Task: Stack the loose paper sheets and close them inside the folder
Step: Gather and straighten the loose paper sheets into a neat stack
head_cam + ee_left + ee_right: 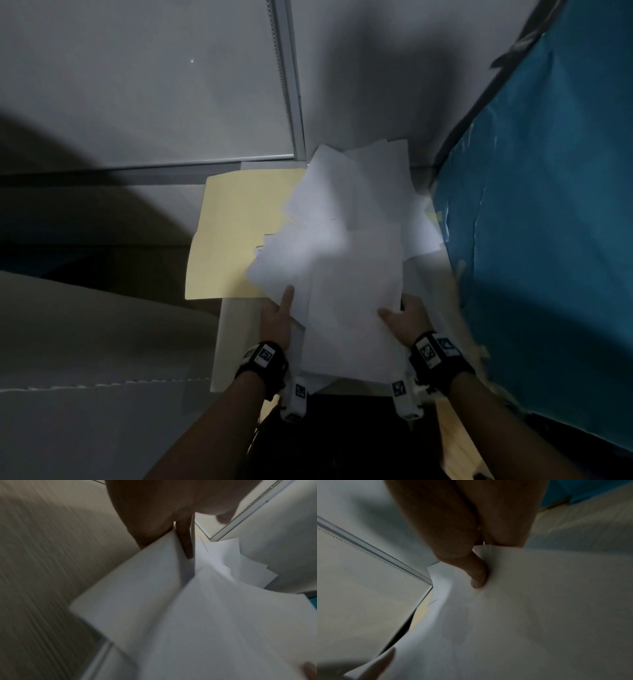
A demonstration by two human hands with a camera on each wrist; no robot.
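The left hand (pixel 275 317) pinches the near left edge of the loose paper sheets (pixel 346 240), thumb on top and fingers (pixel 186 543) beneath; the right hand (pixel 409 320) grips the near right edge the same way, thumb pressed onto the top sheet. The sheets sit fanned and skewed, corners jutting at different angles, partly over the open yellow folder (pixel 236 233) on the pale surface (pixel 229 342). Gathering looks begun only: squaring the stack, seating it inside and closing the folder all remain.
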